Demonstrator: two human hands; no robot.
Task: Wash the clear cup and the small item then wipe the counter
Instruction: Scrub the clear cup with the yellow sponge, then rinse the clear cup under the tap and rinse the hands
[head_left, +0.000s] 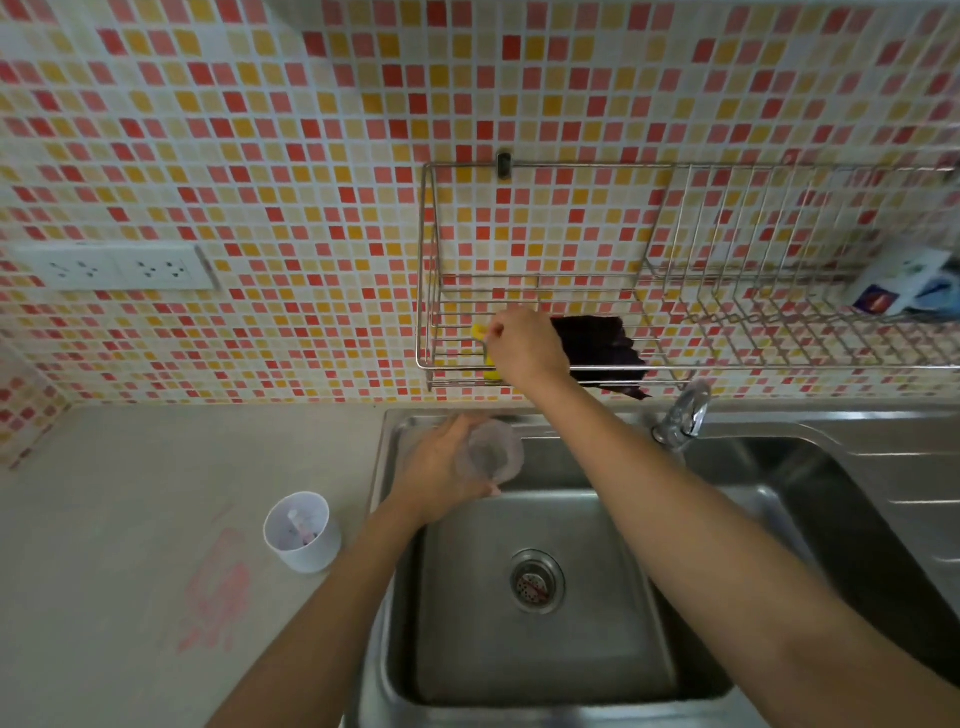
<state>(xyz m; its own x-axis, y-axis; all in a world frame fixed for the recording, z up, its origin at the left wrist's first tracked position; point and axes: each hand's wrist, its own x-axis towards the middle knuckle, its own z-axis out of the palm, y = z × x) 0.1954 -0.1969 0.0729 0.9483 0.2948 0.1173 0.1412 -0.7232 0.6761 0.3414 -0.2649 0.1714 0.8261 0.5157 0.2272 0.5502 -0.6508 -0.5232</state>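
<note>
Holding a clear cup (488, 451) over the sink (779, 467), the left hand (441, 470) wraps its fingers around the cup; contents unclear. Right hand (524, 343) reaches into the wire rack (675, 366), fingers pinched on a yellow sponge (479, 331) beside a dark cloth (602, 345). White cup (304, 532) on the counter (130, 493) holds small items. No readable writing.

Dim, soft, even light — slight blur, strong wide-angle bending at edges.

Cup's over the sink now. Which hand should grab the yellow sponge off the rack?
Right. The right hand is already at the yellow sponge in the wire rack, while the left hand holds the clear cup.
</note>
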